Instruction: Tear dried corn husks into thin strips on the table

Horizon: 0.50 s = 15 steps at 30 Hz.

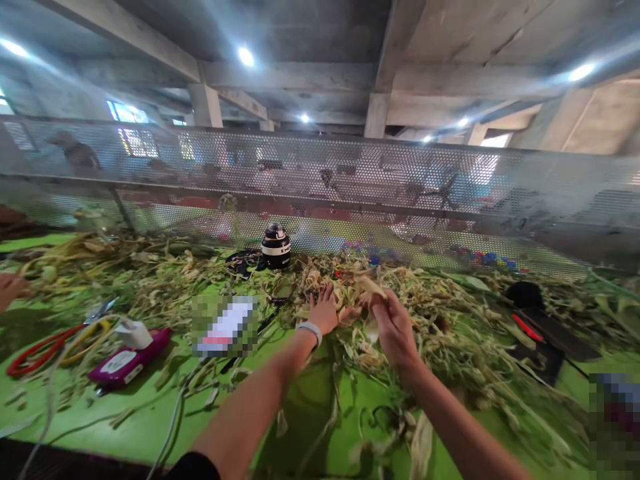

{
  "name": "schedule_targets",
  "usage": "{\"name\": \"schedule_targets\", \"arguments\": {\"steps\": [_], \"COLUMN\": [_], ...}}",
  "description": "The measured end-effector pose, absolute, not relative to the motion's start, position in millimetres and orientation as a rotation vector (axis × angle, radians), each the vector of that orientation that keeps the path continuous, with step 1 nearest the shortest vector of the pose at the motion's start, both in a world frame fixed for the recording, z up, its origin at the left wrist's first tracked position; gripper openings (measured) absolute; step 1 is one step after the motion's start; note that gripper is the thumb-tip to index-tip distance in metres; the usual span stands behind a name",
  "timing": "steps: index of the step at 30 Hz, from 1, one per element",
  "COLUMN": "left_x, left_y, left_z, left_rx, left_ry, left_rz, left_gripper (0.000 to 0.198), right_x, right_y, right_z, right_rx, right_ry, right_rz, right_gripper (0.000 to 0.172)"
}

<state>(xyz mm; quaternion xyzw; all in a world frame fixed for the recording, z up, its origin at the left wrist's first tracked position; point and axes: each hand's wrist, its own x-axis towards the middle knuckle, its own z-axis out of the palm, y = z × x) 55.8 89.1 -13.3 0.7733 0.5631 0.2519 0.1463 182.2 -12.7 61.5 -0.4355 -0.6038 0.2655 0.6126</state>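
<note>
Dried, pale yellow-green plant scraps [450,300] lie heaped across a bright green table [295,413]. My left hand [324,312], with a light band on its wrist, rests on the heap at the centre, palm down and fingers spread. Just to its right, my right hand [393,323] is closed, thumb against fingers, around a pale dried leaf [371,288]. The two hands are apart. A little beyond them, a small red object shows among the scraps, too unclear to name.
A black-and-white jar [275,247] stands behind the heap, before a perforated metal screen [320,167]. Leftward lie a blurred-out phone [225,327], a purple power bank [130,360] and red-handled scissors [45,350]. Another person's hand [11,288] is at far left. Dark objects [555,330] lie right.
</note>
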Motion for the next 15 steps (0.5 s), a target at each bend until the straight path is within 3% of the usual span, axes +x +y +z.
{"name": "schedule_targets", "arguments": {"steps": [6, 8, 10, 12, 15], "left_x": [43, 35, 31, 33, 40], "left_y": [77, 55, 29, 6, -9], "left_z": [6, 16, 23, 26, 21], "left_rx": [2.235, 2.272, 2.263, 2.268, 2.132], "left_ry": [1.464, 1.419, 1.319, 1.146, 1.119], "left_rz": [0.830, 1.124, 1.341, 1.214, 1.149], "left_gripper": [0.083, 0.072, 0.047, 0.026, 0.029], "right_x": [201, 200, 196, 190, 182], "right_y": [8, 11, 12, 11, 8], "right_z": [40, 30, 25, 22, 20], "right_rx": [-1.184, -1.193, -1.193, -1.189, -1.152], "right_ry": [-1.065, -1.044, -1.046, -1.064, -1.110], "right_rz": [0.975, 0.960, 0.933, 0.924, 0.974], "right_gripper": [0.020, 0.021, 0.022, 0.022, 0.021]}}
